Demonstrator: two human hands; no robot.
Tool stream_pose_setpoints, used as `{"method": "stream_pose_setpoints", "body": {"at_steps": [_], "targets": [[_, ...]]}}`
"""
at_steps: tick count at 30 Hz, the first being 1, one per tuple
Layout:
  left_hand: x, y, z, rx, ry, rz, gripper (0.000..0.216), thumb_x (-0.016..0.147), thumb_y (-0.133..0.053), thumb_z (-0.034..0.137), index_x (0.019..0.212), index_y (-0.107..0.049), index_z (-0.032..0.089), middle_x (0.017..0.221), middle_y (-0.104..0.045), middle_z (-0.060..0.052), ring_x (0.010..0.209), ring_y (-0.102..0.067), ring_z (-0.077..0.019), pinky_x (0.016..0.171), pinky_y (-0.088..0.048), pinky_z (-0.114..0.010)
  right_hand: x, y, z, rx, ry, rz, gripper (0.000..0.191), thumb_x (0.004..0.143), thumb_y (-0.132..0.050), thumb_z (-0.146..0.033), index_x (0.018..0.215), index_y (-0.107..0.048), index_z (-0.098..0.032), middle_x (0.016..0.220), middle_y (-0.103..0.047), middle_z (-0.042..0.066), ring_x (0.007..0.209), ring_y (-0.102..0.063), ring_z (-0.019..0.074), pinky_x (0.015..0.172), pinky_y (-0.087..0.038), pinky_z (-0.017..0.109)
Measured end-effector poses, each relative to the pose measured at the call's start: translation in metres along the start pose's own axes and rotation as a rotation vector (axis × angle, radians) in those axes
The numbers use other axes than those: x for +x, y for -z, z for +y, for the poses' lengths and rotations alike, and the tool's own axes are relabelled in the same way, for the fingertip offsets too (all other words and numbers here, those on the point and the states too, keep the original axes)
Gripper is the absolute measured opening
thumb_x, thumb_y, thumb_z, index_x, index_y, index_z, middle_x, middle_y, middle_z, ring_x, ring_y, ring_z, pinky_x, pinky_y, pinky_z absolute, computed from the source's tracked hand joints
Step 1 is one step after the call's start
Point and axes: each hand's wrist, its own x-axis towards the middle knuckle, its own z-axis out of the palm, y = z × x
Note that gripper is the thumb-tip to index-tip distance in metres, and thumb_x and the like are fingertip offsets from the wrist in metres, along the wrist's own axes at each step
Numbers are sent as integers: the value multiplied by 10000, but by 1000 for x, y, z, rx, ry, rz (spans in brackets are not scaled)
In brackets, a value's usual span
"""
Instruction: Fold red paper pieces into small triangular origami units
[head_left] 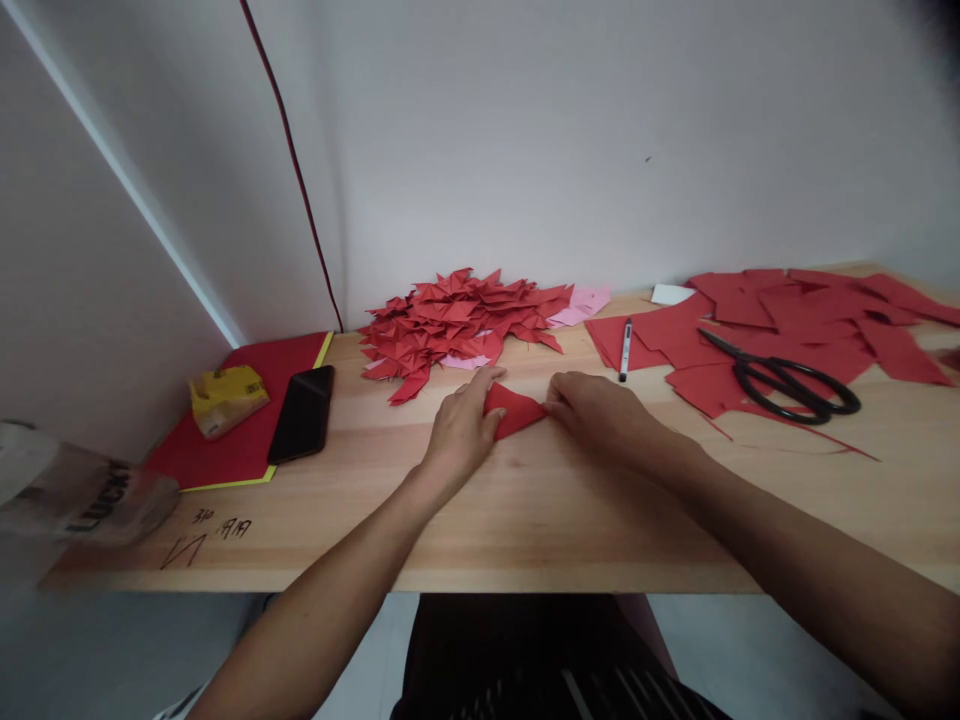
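A small folded piece of red paper (pixel 514 411) lies on the wooden table between my two hands. My left hand (pixel 466 418) grips its left side, thumb on top and fingers behind. At the paper's right corner, the fingertips of my right hand (pixel 589 405) are pinched together on the tip. Just behind my hands is a heap of folded red paper pieces (pixel 457 318) with pointed ends. Some pink paper (pixel 583 304) shows under and beside that heap.
Black-handled scissors (pixel 787 385) rest on loose red paper sheets (pixel 810 310) at the right. A marker (pixel 625 350) lies nearer the middle. To the left are a black phone (pixel 301 412), a yellow packet (pixel 227 398) on a red folder (pixel 281 352), and a clear cup (pixel 82 490) marked LUCKY.
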Motion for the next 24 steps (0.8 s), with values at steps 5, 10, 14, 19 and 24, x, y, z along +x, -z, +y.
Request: {"method": "stream_pose_setpoints", "body": {"at_steps": [5,10,14,19,24], "targets": [[-2,0,8,233,-32,-56,502,889,-514,125,1381,-476,216,1127,-663,-123,1053,-613,-262,921,-471,-398,1,0,-3,-112,10,-32,218,983,-413,-298,939,-585,-171,994,-687,94,868,-630,213,619,-322,284],[-1,-1,9,355,-75,-102,486,907,-466,116,1361,-506,283,1042,-679,-84,1004,-603,-262,826,-498,-370,4,-1,-2,-132,16,-43,234,972,-400,-288,922,-593,-164,980,-691,102,875,-641,232,597,-317,292],[-4,-2,5,429,-129,-119,481,923,-447,119,1353,-532,318,1109,-660,-64,1047,-576,-246,846,-510,-355,8,0,3,-119,46,-56,251,953,-394,-278,869,-603,-166,929,-699,104,828,-646,227,587,-322,287],[-19,-2,12,560,-259,-65,542,923,-486,150,1403,-477,403,1565,-293,-72,1341,-394,-342,819,-557,-405,12,5,4,-147,76,-88,263,944,-400,-257,892,-635,-151,934,-714,131,854,-662,241,610,-344,288],[-27,-9,21,709,-387,-129,528,934,-473,156,1425,-474,348,1608,-249,-66,1397,-298,-443,852,-549,-534,15,7,4,-145,70,-110,277,952,-409,-267,924,-655,-142,956,-725,137,864,-672,242,620,-373,284]]}}
